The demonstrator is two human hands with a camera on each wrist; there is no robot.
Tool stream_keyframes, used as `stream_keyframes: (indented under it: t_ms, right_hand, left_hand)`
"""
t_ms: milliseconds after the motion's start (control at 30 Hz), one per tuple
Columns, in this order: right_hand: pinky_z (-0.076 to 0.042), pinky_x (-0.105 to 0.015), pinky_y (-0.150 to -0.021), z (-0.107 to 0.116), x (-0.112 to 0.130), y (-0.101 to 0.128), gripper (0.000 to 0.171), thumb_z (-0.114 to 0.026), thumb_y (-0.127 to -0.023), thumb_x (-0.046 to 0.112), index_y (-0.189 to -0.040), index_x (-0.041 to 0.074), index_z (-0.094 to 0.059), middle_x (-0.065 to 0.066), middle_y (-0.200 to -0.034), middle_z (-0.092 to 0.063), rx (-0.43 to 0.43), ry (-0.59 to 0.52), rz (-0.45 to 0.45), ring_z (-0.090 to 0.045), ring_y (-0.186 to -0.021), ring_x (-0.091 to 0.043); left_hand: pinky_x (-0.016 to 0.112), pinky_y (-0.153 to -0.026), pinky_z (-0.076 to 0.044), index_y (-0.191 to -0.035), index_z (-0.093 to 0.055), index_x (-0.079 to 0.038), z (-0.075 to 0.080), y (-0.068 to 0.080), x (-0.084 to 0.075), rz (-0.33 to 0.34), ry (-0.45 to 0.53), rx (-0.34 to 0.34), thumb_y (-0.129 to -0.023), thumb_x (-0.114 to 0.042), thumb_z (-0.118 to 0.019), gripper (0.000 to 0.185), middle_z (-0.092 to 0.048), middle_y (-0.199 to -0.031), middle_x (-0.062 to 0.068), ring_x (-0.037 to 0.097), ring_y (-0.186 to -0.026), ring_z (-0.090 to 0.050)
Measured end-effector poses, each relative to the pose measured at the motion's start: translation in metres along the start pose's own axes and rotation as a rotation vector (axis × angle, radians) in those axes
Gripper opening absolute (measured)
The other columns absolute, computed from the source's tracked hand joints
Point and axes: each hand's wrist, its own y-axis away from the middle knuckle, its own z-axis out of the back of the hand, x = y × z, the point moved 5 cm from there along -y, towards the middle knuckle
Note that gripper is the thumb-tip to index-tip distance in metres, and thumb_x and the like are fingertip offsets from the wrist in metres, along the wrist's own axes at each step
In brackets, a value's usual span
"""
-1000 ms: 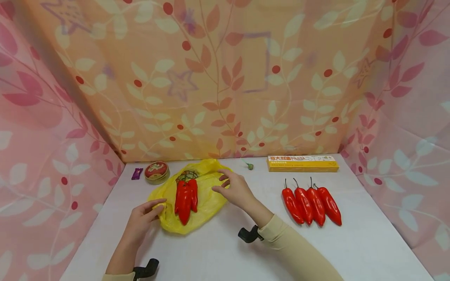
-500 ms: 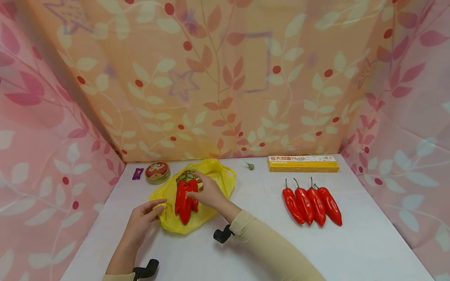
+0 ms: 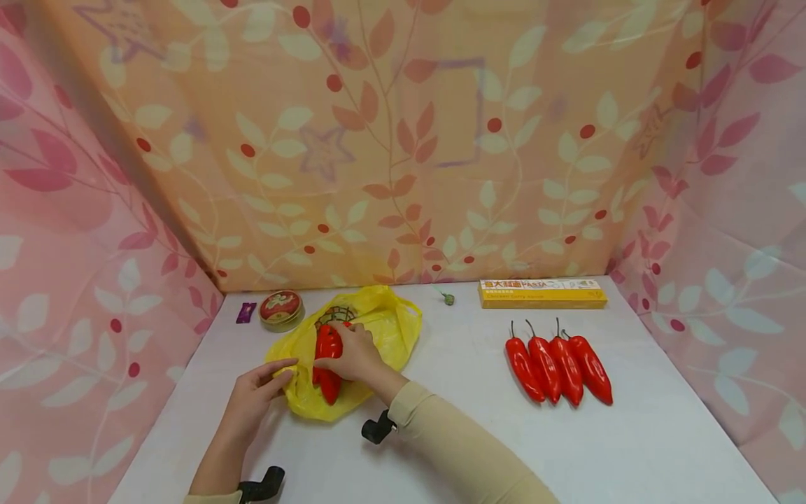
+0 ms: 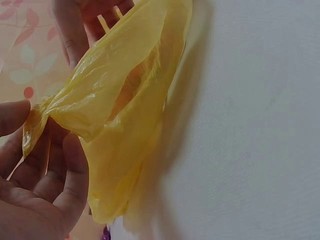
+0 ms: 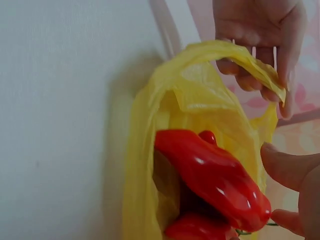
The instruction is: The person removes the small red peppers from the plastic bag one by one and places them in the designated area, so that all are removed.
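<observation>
My left hand [image 3: 247,402] pinches the near-left edge of a yellow plastic bag [image 3: 393,329] between thumb and fingers; the left wrist view shows the bunched plastic [image 4: 42,112] there. Glossy red peppers [image 3: 329,343] lie in the bag's mouth, partly covered by my right hand [image 3: 357,355]. That hand reaches over them with thumb and fingers spread. In the right wrist view a fingertip is right at the end of the upper red pepper [image 5: 215,175], while the thumb [image 5: 287,162] stands apart from it. A dark grid pattern [image 3: 336,315] shows behind the peppers.
Several red peppers [image 3: 544,367] lie in a row at the right, below a yellow pasta box [image 3: 543,294]. A round red-lidded tin [image 3: 280,309] and a small purple packet [image 3: 245,312] sit at back left. A small green item [image 3: 448,298] lies at the back middle.
My right hand has moved left from the bag's right side to over the red peppers inside. My left hand has stayed at the bag's edge.
</observation>
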Motion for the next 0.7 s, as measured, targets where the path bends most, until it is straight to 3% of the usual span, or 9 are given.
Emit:
stream_keyframes:
  t_ms: [233,700]
  right_hand:
    - [-0.058,-0.036,-0.080,-0.0067,0.0037,0.0030,0.082,-0.083,-0.079,0.050,-0.150,0.033,-0.046,-0.010,-0.132,-0.047,0.001,0.049,-0.022,-0.046,-0.116,-0.025]
    - [-0.058,-0.043,-0.084,-0.0034,0.0051,0.0073,0.066,-0.078,-0.084,0.021,-0.144,0.023,-0.051,-0.011,-0.125,-0.053,-0.042,-0.064,0.015,-0.053,-0.108,-0.026]
  left_hand:
    - [0.022,-0.094,-0.054,-0.141,-0.059,-0.010,0.0012,-0.0007,0.0048,0.003,0.000,-0.002,-0.102,-0.030,-0.060,0.043,-0.052,-0.147,0.011,0.021,-0.118,-0.057]
    - [0.020,-0.091,-0.054,-0.140,-0.060,-0.008,0.0035,0.0019,0.0024,-0.002,0.013,-0.011,-0.103,-0.027,-0.060,0.042,-0.053,-0.145,0.012,0.015,-0.111,-0.060]
